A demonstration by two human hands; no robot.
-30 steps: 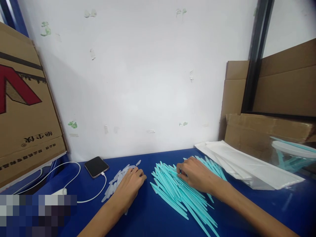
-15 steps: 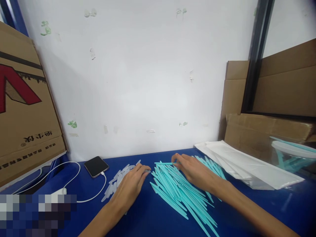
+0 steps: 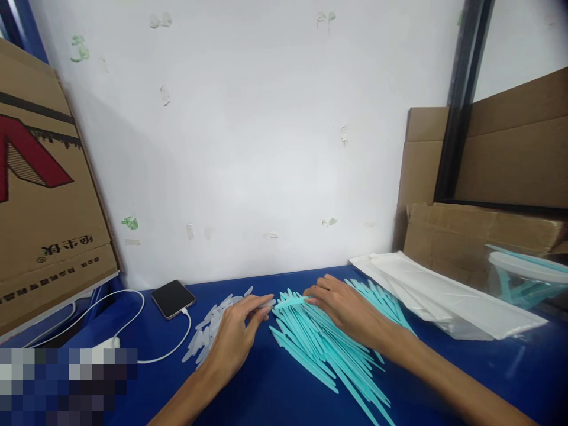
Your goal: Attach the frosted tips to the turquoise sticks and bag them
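A heap of thin teal plastic sticks [image 3: 328,349] lies fanned out on the blue table [image 3: 275,390]. To its left is a smaller heap of clear whitish caps [image 3: 208,331]. My right hand [image 3: 350,310] rests over the teal heap and pinches one teal stick [image 3: 290,300] that points left. My left hand [image 3: 237,331] lies over the clear heap, and its fingertips pinch a clear cap [image 3: 268,303] right at the tip of that stick. The two pieces meet between my hands.
A black phone [image 3: 173,299] on a white charging cable [image 3: 128,319] lies at the left. A printed cardboard box [image 3: 44,201] leans at far left. White flat bags [image 3: 444,296], brown cartons [image 3: 479,231] and a clear tub [image 3: 523,278] of teal sticks stand at right.
My right hand lifted one teal stick from the heap and carried it left. My left hand picked a clear cap and moved right, so the two pieces now meet.
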